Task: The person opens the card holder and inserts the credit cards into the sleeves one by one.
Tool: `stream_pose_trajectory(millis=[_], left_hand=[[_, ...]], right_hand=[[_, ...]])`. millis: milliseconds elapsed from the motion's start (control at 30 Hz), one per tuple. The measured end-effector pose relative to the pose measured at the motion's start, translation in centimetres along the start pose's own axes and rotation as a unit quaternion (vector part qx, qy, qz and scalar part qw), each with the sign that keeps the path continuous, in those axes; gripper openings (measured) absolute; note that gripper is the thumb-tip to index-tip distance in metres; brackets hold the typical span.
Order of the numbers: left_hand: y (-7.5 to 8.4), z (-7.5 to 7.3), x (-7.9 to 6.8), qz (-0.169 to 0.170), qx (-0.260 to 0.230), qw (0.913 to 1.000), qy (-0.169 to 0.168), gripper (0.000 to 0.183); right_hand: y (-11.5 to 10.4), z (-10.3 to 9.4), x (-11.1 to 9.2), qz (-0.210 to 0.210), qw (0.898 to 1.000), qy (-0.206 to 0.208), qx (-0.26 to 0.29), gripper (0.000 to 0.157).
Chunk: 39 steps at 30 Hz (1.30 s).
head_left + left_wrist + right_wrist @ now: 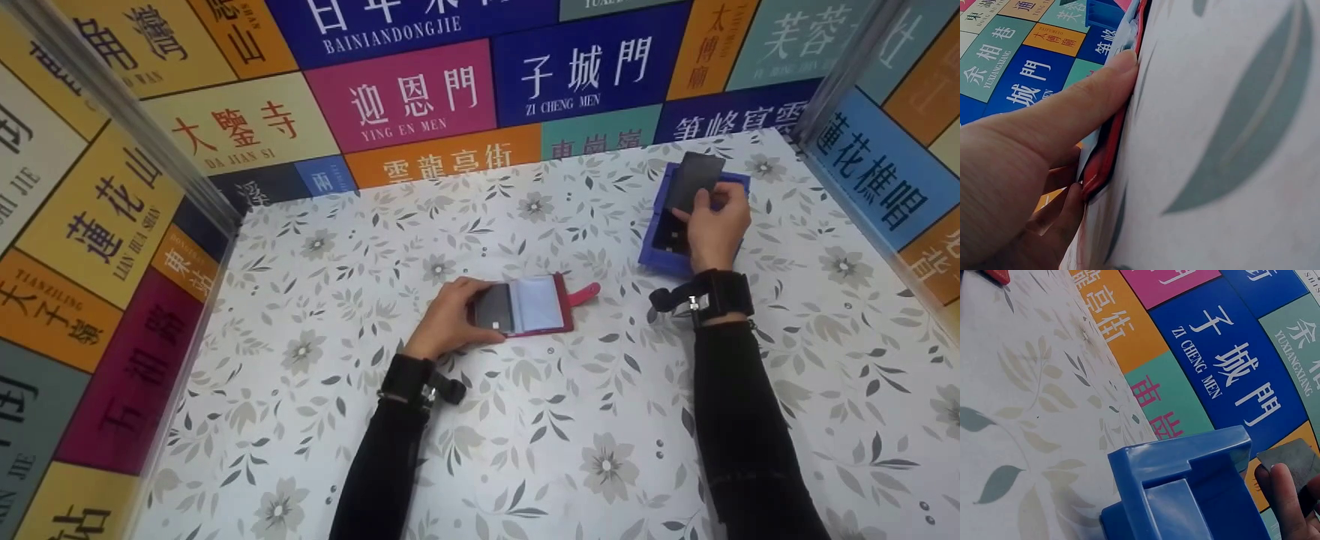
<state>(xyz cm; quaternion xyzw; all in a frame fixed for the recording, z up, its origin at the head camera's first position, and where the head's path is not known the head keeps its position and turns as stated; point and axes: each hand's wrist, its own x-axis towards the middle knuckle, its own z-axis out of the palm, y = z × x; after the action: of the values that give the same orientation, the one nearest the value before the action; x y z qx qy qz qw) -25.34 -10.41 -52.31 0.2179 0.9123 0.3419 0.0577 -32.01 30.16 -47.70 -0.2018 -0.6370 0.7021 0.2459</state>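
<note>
An open red card holder [568, 315] with clear sleeves [537, 304] lies on the table, its strap [585, 294] pointing right. A dark card [493, 309] shows in its left side. My left hand [448, 319] grips the holder's left edge, thumb at the near side and fingers at the far side; the left wrist view shows the thumb on the red cover [1107, 152]. At the back right, my right hand [718, 225] pinches a dark card [697, 176] above a blue box [667, 259]. More dark cards [670, 238] lie in the box.
The table [420, 480] has a white cloth with grey leaves and flowers. Behind it and at both sides stand panels [420, 97] of coloured blocks with lettering. Each wrist wears a black strap [727, 292] with a small camera.
</note>
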Motion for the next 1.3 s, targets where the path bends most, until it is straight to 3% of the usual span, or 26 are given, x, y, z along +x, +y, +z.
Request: stream_pose_trajectory(millis=[367, 767, 967, 1300], left_hand=[[-0.1, 0.1, 0.1, -0.001, 0.001, 1.0000, 0.000, 0.091], [0.0, 0.2, 0.0, -0.007, -0.003, 1.0000, 0.001, 0.092], [-0.1, 0.1, -0.1, 0.001, -0.004, 1.0000, 0.000, 0.090], [0.0, 0.0, -0.1, 0.001, 0.008, 1.0000, -0.001, 0.091]], right_hand=[[-1.0, 0.2, -0.7, -0.027, 0.999, -0.014, 0.035, 0.013], [-2.4, 1.7, -1.9, -0.021, 0.997, -0.044, 0.063, 0.016], [-2.8, 3.2, -3.3, -0.023, 0.989, -0.099, 0.104, 0.016], [-0.2, 7.1, -6.6, -0.032, 0.976, -0.211, 0.052, 0.016]])
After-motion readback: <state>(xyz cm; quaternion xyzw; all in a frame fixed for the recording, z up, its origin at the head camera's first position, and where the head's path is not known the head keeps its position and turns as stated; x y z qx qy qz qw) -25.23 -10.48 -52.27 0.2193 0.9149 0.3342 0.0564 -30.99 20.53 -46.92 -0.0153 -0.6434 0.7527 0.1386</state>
